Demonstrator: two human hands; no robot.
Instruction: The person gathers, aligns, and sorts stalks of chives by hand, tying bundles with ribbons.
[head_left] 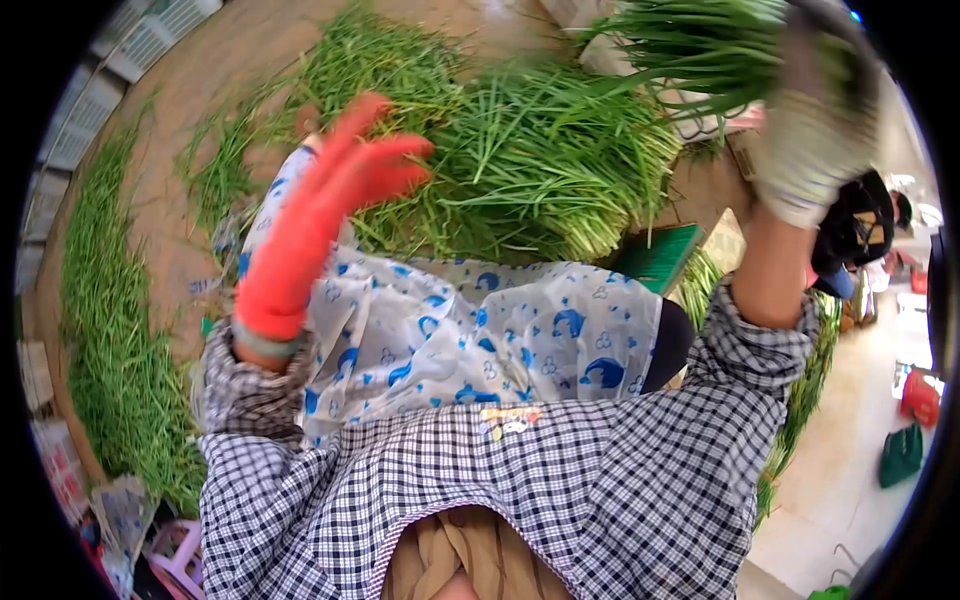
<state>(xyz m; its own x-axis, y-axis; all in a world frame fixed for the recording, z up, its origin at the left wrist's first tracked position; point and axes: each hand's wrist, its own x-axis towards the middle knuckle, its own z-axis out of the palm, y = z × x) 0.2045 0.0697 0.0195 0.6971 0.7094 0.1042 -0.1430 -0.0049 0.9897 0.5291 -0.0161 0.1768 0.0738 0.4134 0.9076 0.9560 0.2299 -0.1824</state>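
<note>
My left hand [335, 205], in a red rubber glove, is raised above my lap with its fingers spread and nothing in them; motion blurs it slightly. At the upper right, my right hand [815, 150] wears a whitish knit glove with dark fingers and grips a bunch of chives [700, 50]. The bunch's long green leaves point left. Between my hands, beyond my knees, lies a large heap of chives [560, 150], with paler stem ends toward the right. Part of the right hand's fingers is blurred.
A plastic apron [480, 330] with blue dolphins covers my lap. Loose greens [110, 340] lie along the floor at left, beside white crates [160, 40]. A green board [660, 255] is near my right knee. A person in a black cap [858, 225] is at far right.
</note>
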